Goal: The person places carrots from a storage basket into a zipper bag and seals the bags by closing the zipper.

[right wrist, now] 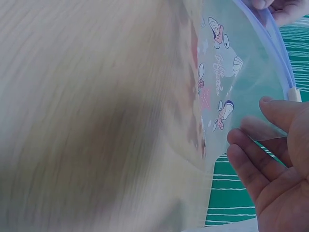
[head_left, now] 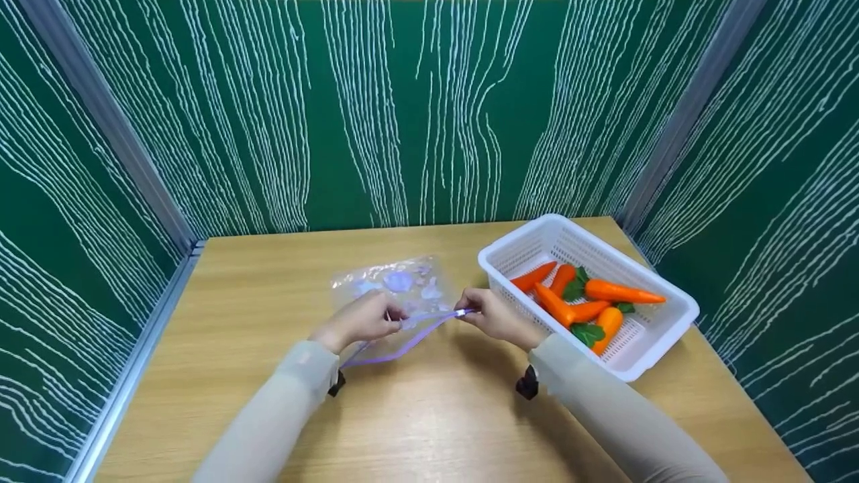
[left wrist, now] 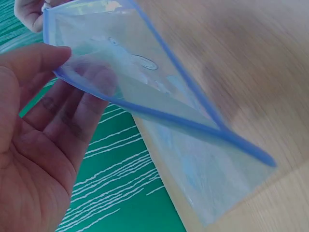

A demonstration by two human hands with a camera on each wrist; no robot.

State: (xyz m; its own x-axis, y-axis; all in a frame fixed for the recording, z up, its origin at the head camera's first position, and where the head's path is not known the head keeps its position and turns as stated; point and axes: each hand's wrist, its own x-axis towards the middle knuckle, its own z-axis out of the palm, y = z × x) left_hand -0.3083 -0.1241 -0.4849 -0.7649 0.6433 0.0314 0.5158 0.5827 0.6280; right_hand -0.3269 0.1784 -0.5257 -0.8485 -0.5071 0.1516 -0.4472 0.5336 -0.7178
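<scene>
A clear plastic zip bag (head_left: 396, 282) with a purple zip edge and printed cartoon figures lies over the table, its mouth spread apart. My left hand (head_left: 362, 318) pinches one lip of the mouth between thumb and fingers, and the fingers (left wrist: 99, 84) show through the film. At the right end of the zip, beside the white slider (right wrist: 294, 94), my right hand (head_left: 493, 315) pinches the bag's corner with thumb and fingertips. The bag's printed side (right wrist: 227, 67) faces the right wrist view. Nothing is seen inside the bag.
Right of my right hand stands a white plastic basket (head_left: 604, 248), close to that forearm. Several orange carrots (head_left: 553, 305) with green leafy tops lie in it. The wooden table (head_left: 235, 335) meets green, white-streaked walls (head_left: 349, 134) at the back and sides.
</scene>
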